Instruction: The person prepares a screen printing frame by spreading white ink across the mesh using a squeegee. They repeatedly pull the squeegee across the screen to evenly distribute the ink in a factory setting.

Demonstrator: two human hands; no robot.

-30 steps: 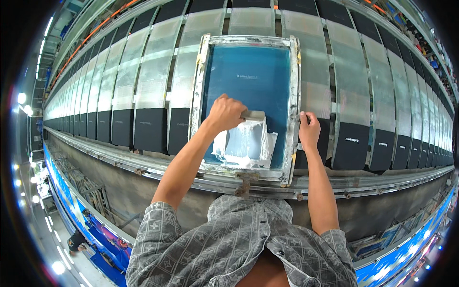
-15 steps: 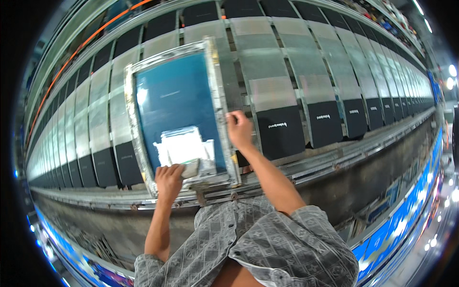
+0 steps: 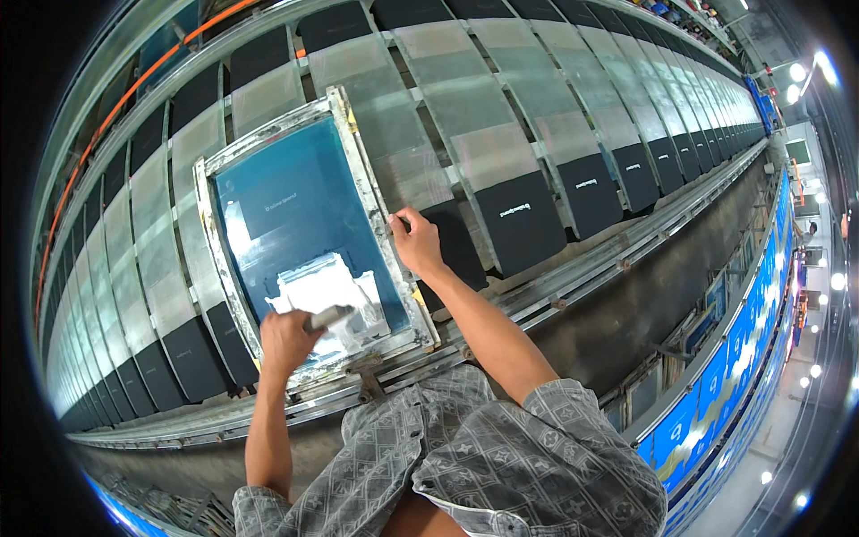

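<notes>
A screen-printing frame point(image 3: 362, 188) with a blue mesh point(image 3: 286, 192) lies over the row of boards in front of me. White ink point(image 3: 313, 286) is pooled at the mesh's near end. My left hand point(image 3: 288, 342) is closed around a squeegee point(image 3: 329, 318), which tilts over the ink near the frame's near left corner. At the frame's right side, my right hand point(image 3: 418, 243) has its fingers curled at the outer edge. A black fabric piece point(image 3: 455, 246) lies just right of the frame, partly hidden by my right hand and forearm.
Long pale boards point(image 3: 483, 103) run side by side to left and right, with black pieces at their ends. One black piece point(image 3: 517, 222) bears a small white print. A metal rail point(image 3: 555, 300) borders the near side. An orange cable point(image 3: 134, 107) runs along the far left.
The view has turned, tilting the row. My left hand has tipped the squeegee, and it sits a little further left over the ink. More of the black piece right of the frame now shows.
</notes>
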